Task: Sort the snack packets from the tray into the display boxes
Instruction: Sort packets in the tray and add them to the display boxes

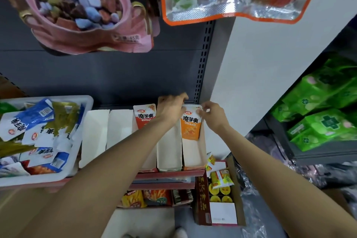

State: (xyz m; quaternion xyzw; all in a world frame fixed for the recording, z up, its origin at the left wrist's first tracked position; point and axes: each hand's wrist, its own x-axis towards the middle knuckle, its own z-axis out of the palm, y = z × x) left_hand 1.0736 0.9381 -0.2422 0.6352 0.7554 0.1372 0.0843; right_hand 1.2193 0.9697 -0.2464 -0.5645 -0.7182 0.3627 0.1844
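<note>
Tray (77, 100) at left on shelf, heaped with snack packets (34, 131). Row of display boxes (168, 152) to its right, side by side. One packet (144, 117) upright at rear of middle box; another packet (191, 123) upright at rear of rightmost box (193, 154). Both hands at that rear end: left hand (172, 107) just left of packet, right hand (211, 112) touching its top right. Lower shelf beneath holds more snacks (146, 197). Open carton (222, 199) on floor at lower right. Hanging bags (81, 11) overhead.
</note>
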